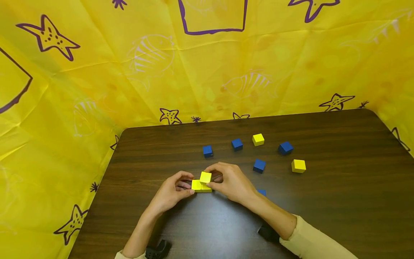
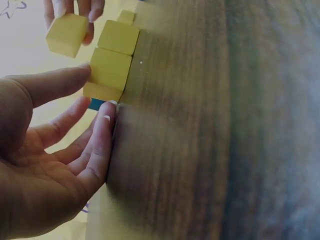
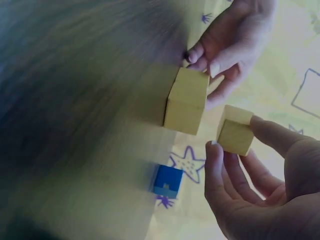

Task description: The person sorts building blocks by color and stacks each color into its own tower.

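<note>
Two yellow cubes sit side by side and touching on the table: the left cube (image 1: 196, 185) and the right cube (image 1: 206, 189). My left hand (image 1: 170, 192) curls its thumb and fingers about the left end of the pair, pinching the left cube (image 2: 111, 69). Above the right cube, my right hand (image 1: 234, 182) holds a third yellow cube (image 1: 205, 177) between thumb and fingertips. A small gap separates this held cube (image 3: 236, 132) from the pair in the right wrist view. The fingers behind the cubes are partly hidden.
Beyond my right hand, several loose cubes lie scattered on the dark wooden table (image 1: 339, 187), including a blue cube (image 1: 259, 166) and a yellow cube (image 1: 298, 166). Another blue cube (image 1: 262, 192) is partly hidden by my right forearm. Yellow patterned cloth (image 1: 207, 72) borders the table.
</note>
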Tool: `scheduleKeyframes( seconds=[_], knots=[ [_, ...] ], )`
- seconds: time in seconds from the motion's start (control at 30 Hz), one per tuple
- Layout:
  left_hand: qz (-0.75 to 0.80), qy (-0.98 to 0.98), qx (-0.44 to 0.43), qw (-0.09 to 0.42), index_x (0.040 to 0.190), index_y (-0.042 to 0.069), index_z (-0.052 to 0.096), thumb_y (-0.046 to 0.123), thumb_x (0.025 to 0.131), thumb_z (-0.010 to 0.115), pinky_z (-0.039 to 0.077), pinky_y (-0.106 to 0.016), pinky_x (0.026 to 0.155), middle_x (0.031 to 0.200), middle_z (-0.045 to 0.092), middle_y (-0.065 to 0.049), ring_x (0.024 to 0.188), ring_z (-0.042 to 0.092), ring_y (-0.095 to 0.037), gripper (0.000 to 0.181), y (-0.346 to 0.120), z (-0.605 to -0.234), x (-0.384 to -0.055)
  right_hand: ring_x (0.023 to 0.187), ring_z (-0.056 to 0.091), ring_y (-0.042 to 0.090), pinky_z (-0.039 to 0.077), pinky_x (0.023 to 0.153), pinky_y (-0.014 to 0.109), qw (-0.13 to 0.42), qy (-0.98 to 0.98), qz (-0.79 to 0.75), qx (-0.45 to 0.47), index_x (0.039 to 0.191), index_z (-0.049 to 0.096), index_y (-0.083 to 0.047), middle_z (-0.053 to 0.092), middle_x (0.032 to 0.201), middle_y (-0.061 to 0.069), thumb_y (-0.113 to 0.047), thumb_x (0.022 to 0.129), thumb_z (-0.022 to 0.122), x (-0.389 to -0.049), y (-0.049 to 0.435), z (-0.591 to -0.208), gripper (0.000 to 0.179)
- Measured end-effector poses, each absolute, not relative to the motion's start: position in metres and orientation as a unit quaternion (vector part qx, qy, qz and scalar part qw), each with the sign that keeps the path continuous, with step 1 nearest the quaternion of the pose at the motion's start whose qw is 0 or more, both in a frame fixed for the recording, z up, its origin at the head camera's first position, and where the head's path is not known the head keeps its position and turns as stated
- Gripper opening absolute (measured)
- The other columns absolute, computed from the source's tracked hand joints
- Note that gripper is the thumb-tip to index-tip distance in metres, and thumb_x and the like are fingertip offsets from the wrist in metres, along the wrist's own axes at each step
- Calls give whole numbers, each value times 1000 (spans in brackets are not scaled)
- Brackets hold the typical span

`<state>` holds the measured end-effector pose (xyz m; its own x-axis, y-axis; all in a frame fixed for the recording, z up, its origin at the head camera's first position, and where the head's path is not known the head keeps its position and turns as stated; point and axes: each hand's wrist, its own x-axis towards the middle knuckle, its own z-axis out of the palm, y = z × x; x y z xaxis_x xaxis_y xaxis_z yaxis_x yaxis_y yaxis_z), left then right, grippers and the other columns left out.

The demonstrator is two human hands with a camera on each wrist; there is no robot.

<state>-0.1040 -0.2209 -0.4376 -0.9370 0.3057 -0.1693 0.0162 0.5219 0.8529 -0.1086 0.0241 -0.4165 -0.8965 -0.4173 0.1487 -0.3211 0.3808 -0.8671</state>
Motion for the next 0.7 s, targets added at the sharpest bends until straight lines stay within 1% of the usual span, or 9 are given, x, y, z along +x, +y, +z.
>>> scheduleKeyframes(
  seconds=[0.1,0.3,0.5,0.7],
  knots=[
    [487,855,88,156,120,9,63,4,84,79,54,-30,82,114,66,-9,96,65,-22,40,-221,-437,-104,88,70,12,55,73,20,55,829,-511,-220,113,70,-9,69,109,1,-6,84,80,-110,22,-416,31],
    [491,851,89,165,118,8,64,4,85,78,54,-31,83,110,66,-10,96,64,-22,36,-221,-437,-104,91,70,12,56,74,22,67,836,-497,-222,113,70,-10,68,110,1,-7,85,79,-112,16,-416,30],
    [494,847,94,174,119,7,63,7,86,77,54,-29,83,111,65,-11,96,64,-22,35,-221,-437,-105,92,69,13,56,77,29,68,842,-485,-228,112,71,-11,69,109,0,-8,84,79,-113,11,-417,29],
    [511,839,93,163,119,6,63,3,86,76,55,-29,83,111,66,-12,97,65,-24,36,-223,-433,-105,92,68,13,53,76,26,61,855,-460,-232,112,71,-14,70,106,-3,-13,85,80,-114,5,-417,28]
  ],
)
